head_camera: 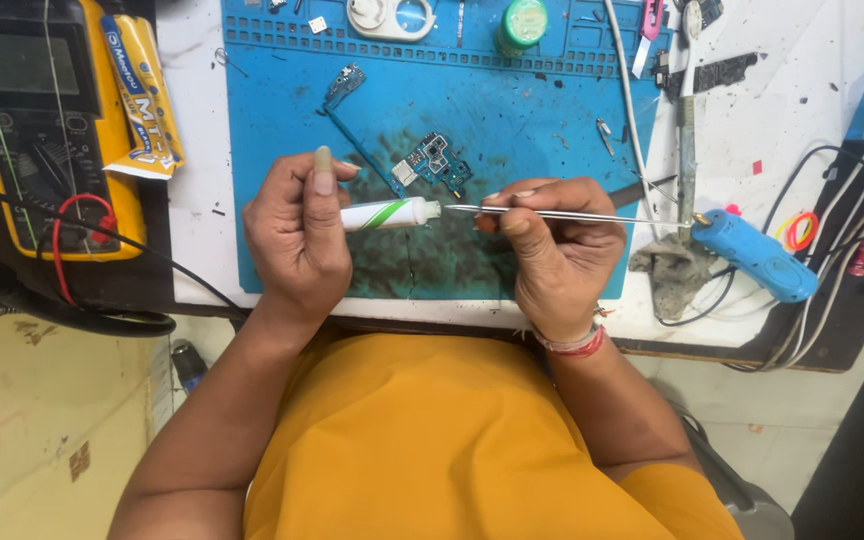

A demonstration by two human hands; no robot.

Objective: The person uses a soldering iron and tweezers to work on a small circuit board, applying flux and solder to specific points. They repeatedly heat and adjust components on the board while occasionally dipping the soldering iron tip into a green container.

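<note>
Between the fingers of the left hand [297, 235] a small white tube [389, 213] sits clamped; right hand [557, 245] pinches tweezers [562, 215], tips at its nozzle; seemingly picking up paste; next, a steady carry to the small circuit board [434, 160] just beyond.

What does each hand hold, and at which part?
Left hand: small white tube, by its rear end. Right hand: metal tweezers, around the middle.

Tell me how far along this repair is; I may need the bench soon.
Done: the small circuit board lies bare on the blue mat, a ribbon part beside it. In hand: the left hand holds a white tube, the right hand puts tweezers to its nozzle. Left: nothing reassembled yet.
</note>
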